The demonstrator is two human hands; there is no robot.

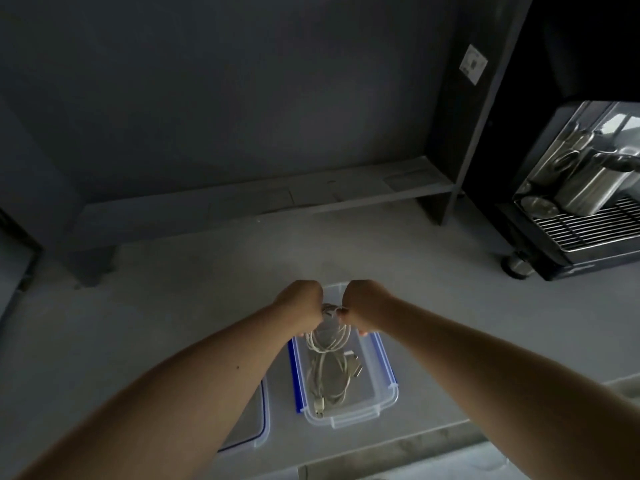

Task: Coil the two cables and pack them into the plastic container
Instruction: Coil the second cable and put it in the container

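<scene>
Hands close together, both closed on white cable (pixel 329 336). Left hand (pixel 300 303) and right hand (pixel 363 303) pinch its top, side by side, equally near. We see loops hang down toward us, just over far end of plastic container (pixel 382 407). Box runs long way from us. Other cable (pixel 329 379) lies coiled inside, below hands. We think next: lower bundle straight down. Lid (pixel 258 424) rests left of box.

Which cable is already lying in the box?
The greyish coiled cable with the USB plug lies inside the clear container. The white cable is different: both hands, left and right, hold it above the container.
</scene>
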